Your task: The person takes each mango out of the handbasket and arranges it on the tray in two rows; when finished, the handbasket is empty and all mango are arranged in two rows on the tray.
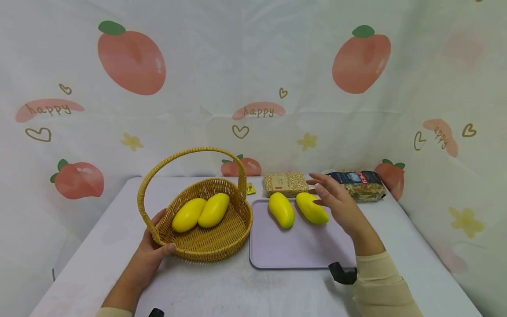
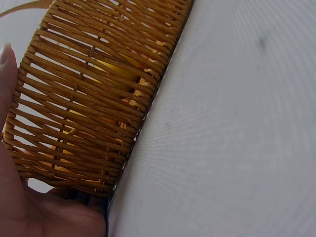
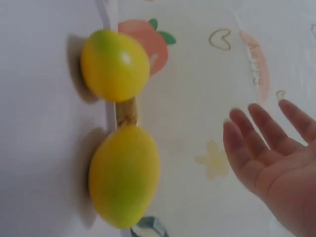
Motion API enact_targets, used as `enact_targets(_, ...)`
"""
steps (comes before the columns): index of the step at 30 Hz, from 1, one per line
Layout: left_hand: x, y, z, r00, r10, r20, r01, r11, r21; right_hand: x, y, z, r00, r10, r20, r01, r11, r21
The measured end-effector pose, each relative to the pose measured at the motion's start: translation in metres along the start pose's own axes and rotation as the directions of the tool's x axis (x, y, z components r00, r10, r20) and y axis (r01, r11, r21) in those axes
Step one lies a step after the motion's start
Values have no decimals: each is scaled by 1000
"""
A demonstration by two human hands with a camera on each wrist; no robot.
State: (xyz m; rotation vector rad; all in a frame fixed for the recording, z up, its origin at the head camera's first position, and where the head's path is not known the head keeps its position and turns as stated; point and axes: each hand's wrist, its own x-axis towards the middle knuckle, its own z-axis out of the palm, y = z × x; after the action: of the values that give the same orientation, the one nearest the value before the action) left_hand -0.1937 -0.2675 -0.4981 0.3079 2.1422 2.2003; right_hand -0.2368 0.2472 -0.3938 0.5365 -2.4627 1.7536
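Note:
My left hand [image 1: 148,253] grips the near-left side of a yellow-brown wicker basket [image 1: 210,256], thumb at its rim. In the left wrist view the woven basket wall [image 2: 84,98] fills the left side, the hand against it. Two yellow mangoes lie inside, a left mango [image 1: 188,215] touching a right mango [image 1: 214,210]. On the purple tray [image 1: 273,251] rest two more, one mango [image 1: 282,210] and, to its right, a greenish-tipped mango [image 1: 313,209]. Above that one my right hand [image 1: 338,202] hovers with fingers spread, holding nothing; the right wrist view shows its fingers apart from both mangoes.
Behind the tray lies a vacuum pack of pale grains or beans [image 1: 285,184]. A dark blue pasta bag [image 1: 362,187] sits at the back right. Beside the basket handle is a small yellow packet [image 1: 251,188]. A printed cloth [image 1: 198,88] hangs behind the white table [image 1: 222,290].

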Motion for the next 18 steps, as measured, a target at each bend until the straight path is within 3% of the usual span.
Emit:
enact_targets(5,0,0,-1,1000,-11,-8,11,1000,3,-1,-6,9,994,-79,76,67,986,154)
enact_targets(10,0,0,-1,1000,-6,-9,6,1000,3,0,-7,23,980,-139,144,90,949,302)
enact_targets(18,-1,0,0,1000,-12,-13,12,1000,-1,4,-3,45,944,-220,247,102,903,417)
